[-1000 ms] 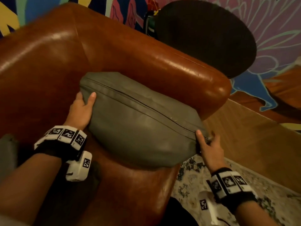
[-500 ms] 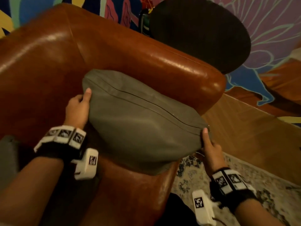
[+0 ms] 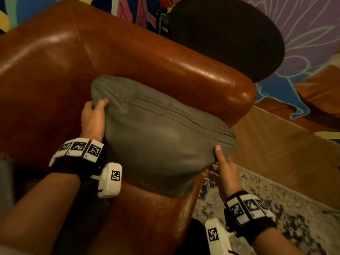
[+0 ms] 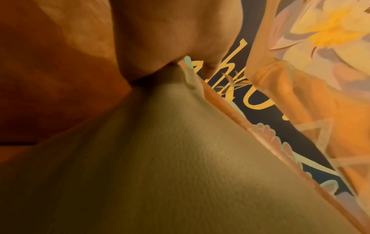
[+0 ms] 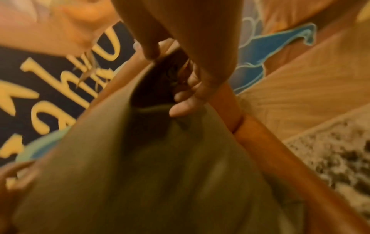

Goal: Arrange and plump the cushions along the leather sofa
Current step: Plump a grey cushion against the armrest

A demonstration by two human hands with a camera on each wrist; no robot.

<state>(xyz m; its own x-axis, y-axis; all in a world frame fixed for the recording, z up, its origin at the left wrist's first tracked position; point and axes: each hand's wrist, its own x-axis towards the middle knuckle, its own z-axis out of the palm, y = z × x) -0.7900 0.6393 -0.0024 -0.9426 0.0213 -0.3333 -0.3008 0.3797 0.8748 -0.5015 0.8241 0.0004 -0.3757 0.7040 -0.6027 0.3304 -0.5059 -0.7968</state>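
The left hand (image 3: 93, 120) grips the far-left corner of the grey cushion (image 3: 161, 137), thumb curled over the top edge and fabric bunched beneath it; the left wrist view shows that corner (image 4: 160, 88) pinched tight under the hand (image 4: 170, 36). The right hand (image 3: 223, 170) holds the cushion's near-right end, thumb pressed on the front face, the other fingers (image 5: 186, 101) curled behind the fabric in the right wrist view. Held between the 2 hands, the cushion stands on the leather sofa (image 3: 150, 218), its back toward the rolled armrest (image 3: 211, 80) and its zip seam running along the top. Beyond the armrest from the cushion is a round black seat back (image 3: 226, 34) before a painted mural wall (image 3: 312, 30). To the right of the sofa lie a patterned rug (image 3: 294, 218) and wood floor (image 3: 287, 148).
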